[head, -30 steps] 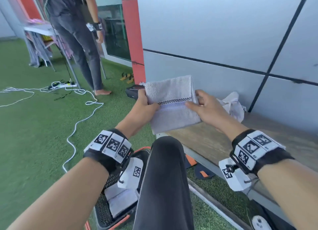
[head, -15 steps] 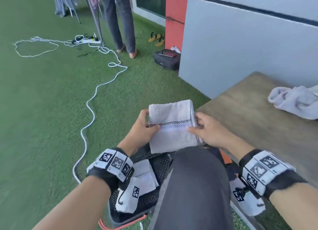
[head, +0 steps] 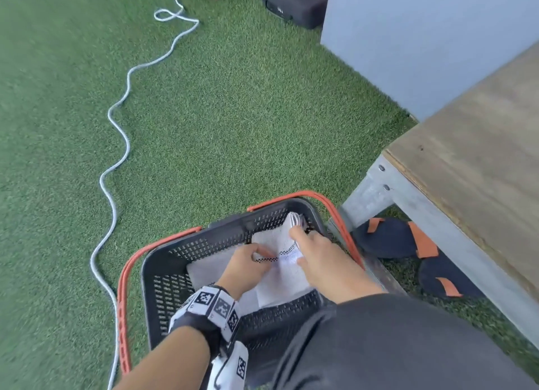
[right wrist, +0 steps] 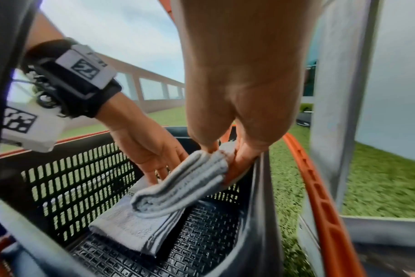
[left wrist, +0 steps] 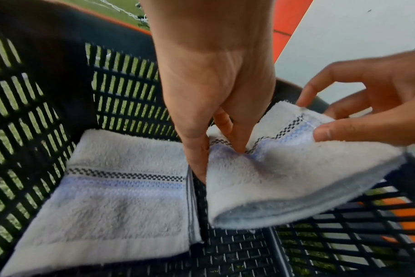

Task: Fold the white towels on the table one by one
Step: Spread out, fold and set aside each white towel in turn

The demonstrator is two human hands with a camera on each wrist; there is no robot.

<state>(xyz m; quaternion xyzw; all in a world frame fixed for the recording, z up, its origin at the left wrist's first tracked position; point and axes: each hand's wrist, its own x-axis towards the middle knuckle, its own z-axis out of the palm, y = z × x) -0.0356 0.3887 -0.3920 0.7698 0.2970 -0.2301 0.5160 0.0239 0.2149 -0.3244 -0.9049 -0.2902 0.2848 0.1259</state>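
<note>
A folded white towel (head: 287, 284) with a checkered stripe hangs tilted just above the floor of a black basket (head: 145, 276) with orange handles. My left hand (head: 248, 261) pinches its left side, fingers on the stripe (left wrist: 225, 146). My right hand (head: 320, 258) grips its right end (right wrist: 185, 183) against the basket's right wall. In the left wrist view the towel (left wrist: 284, 178) sags between my left hand (left wrist: 213, 93) and right hand (left wrist: 367, 116). A second folded towel (left wrist: 119, 187) lies flat in the basket's left half (head: 210, 270).
The basket stands on green turf beside the wooden table (head: 481, 156) and its metal leg (head: 370, 191). Dark sandals (head: 393, 238) lie under the table. A white cord (head: 116, 127) snakes across the turf at left. My dark-trousered knee (head: 393, 346) overhangs the basket's near right corner.
Both hands carried the folded towel down from chest height by the table edge into the basket. The head view tilted downward, and the towels on the table went out of sight.
</note>
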